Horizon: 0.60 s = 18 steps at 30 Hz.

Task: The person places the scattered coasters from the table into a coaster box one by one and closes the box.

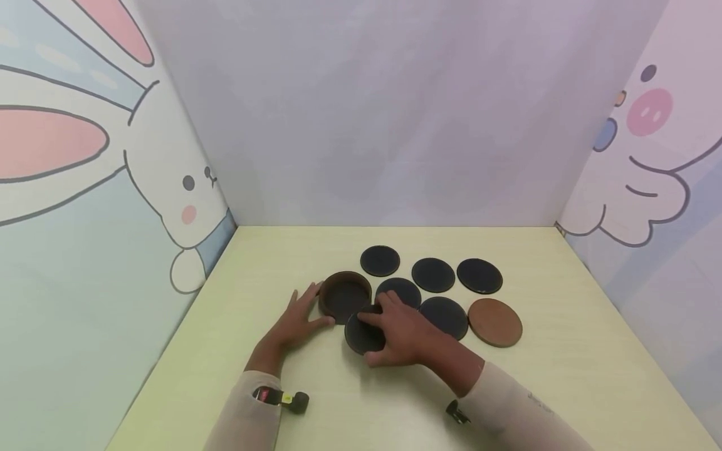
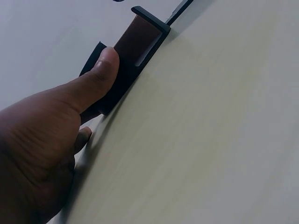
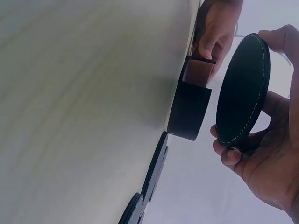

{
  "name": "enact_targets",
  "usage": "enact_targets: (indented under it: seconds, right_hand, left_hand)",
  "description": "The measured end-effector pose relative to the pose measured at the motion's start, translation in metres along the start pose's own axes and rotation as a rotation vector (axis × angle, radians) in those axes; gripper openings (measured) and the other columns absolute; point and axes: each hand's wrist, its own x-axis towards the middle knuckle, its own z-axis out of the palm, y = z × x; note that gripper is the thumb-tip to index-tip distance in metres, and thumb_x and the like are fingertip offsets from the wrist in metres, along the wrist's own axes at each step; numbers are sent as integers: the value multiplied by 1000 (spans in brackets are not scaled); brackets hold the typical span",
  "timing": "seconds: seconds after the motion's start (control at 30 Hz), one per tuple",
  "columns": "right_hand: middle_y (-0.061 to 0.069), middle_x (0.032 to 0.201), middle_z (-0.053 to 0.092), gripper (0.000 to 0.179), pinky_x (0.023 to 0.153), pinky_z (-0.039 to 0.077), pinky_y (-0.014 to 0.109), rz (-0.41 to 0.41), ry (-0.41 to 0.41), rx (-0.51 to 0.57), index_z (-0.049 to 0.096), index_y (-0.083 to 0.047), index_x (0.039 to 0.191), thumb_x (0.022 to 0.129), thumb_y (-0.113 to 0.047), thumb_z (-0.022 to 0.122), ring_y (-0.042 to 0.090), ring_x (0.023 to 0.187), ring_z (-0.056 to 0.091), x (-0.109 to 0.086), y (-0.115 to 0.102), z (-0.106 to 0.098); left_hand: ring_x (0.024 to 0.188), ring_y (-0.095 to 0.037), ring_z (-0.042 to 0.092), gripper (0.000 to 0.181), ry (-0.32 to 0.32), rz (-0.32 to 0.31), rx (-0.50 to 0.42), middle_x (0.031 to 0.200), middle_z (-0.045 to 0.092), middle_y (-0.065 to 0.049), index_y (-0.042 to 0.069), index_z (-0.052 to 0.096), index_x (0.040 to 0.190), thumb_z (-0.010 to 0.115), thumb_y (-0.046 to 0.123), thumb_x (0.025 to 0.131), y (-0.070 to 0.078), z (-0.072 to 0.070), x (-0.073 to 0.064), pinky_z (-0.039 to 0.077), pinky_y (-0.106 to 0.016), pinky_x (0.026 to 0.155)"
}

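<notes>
A round, dark coaster holder with a brown inside [image 1: 346,277] stands on the table, and my left hand [image 1: 296,321] holds it at its left side. The thumb presses its wall in the left wrist view, beside a cut-out that shows brown. My right hand [image 1: 403,334] grips a black round coaster [image 1: 360,336] by its edge, tilted and raised beside the holder. Pale stitching runs round that coaster [image 3: 244,91] in the right wrist view. The holder's wall [image 3: 189,112] is close to it there.
Several black coasters, such as one at the back [image 1: 380,260] and one at the back right [image 1: 479,275], lie flat on the pale table [image 1: 575,376]. A brown coaster [image 1: 495,322] is rightmost. Walls with cartoon animals flank the table; a plain grey wall [image 1: 389,125] stands behind.
</notes>
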Motion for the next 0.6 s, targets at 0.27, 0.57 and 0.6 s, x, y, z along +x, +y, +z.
enact_targets:
  seconds: [0.27, 0.57, 0.6]
  right_hand:
    - [7, 129, 56, 71, 75, 52, 28, -26, 47, -6, 69, -28, 150, 83, -54, 74, 15, 110, 45, 4, 1, 0]
    - [13, 143, 56, 73, 85, 60, 39, -19, 71, 12, 65, -26, 154, 87, -54, 73, 25, 125, 51, 15, 3, -6]
    - [14, 144, 55, 73, 85, 60, 39, -14, 71, 7, 65, -26, 154, 88, -55, 73, 26, 126, 52, 17, 3, -6]
  left_hand:
    - [173, -40, 11, 103, 19, 4, 11, 182, 29, -9, 28, 26, 175, 76, 66, 94, 1, -1, -4, -1, -67, 140]
    - [173, -35, 12, 102, 2, -11, 35, 183, 26, -6, 28, 24, 176, 74, 66, 95, 2, 1, -1, -4, -62, 141]
    - [173, -37, 10, 102, 1, -18, 35, 183, 25, -7, 28, 23, 176, 74, 66, 96, 3, 2, -1, -3, -63, 141]
